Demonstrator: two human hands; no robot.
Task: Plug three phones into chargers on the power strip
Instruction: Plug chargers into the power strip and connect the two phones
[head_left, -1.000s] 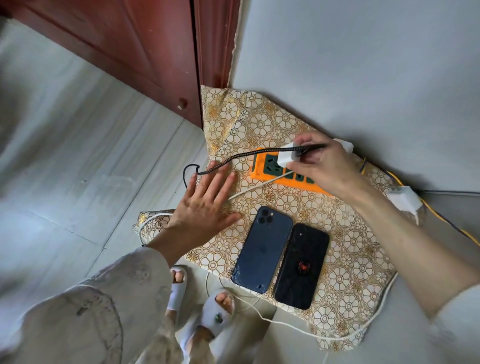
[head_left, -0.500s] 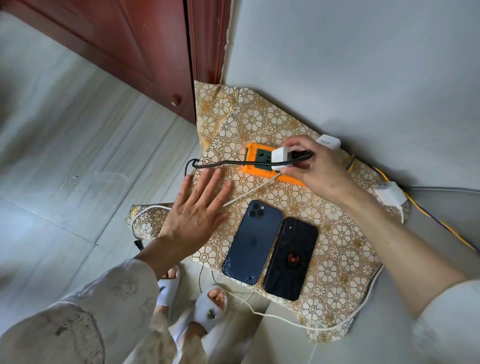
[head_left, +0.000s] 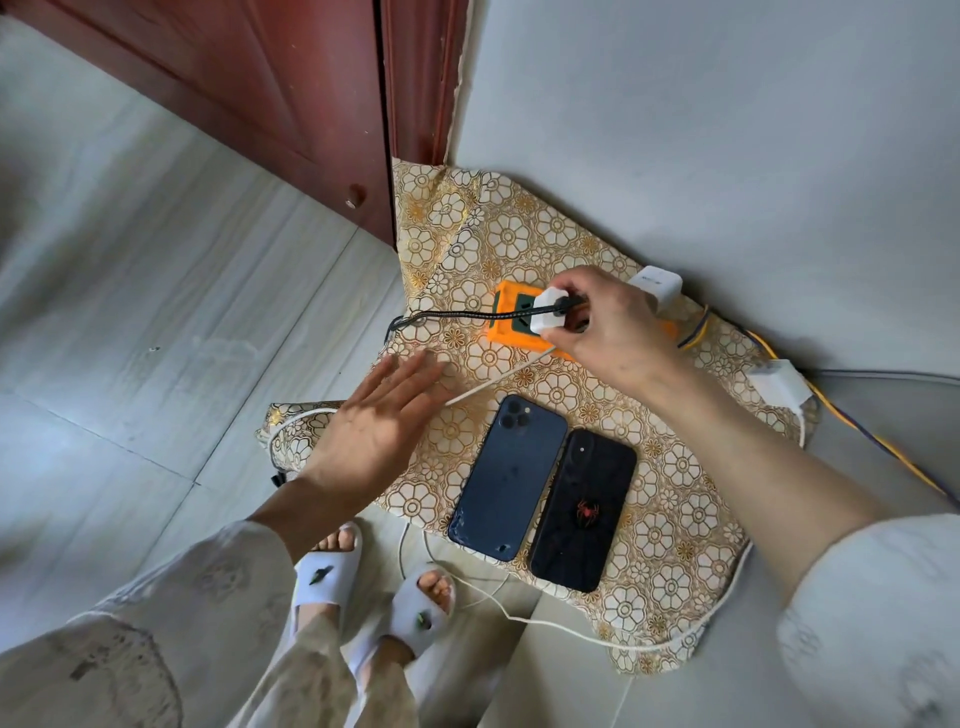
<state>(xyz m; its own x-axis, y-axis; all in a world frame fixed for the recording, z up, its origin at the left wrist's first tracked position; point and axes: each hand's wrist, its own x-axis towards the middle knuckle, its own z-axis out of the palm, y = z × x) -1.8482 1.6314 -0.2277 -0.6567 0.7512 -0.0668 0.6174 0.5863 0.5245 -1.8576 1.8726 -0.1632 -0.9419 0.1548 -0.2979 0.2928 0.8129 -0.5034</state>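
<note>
Head view: the orange power strip (head_left: 511, 332) lies on the far part of a gold flower-patterned cloth (head_left: 670, 499), its long axis going left to right. The right hand (head_left: 608, 332) pinches a white cube charger (head_left: 549, 313) on the strip's left end; a black braided cable (head_left: 457, 316) goes out of it to the left. Two smooth phones, the blue phone (head_left: 506, 478) and the black phone (head_left: 582, 517), lie face down side by side nearer, touching. The left hand (head_left: 374, 436) hovers flat with fingers spread, holding nothing.
</note>
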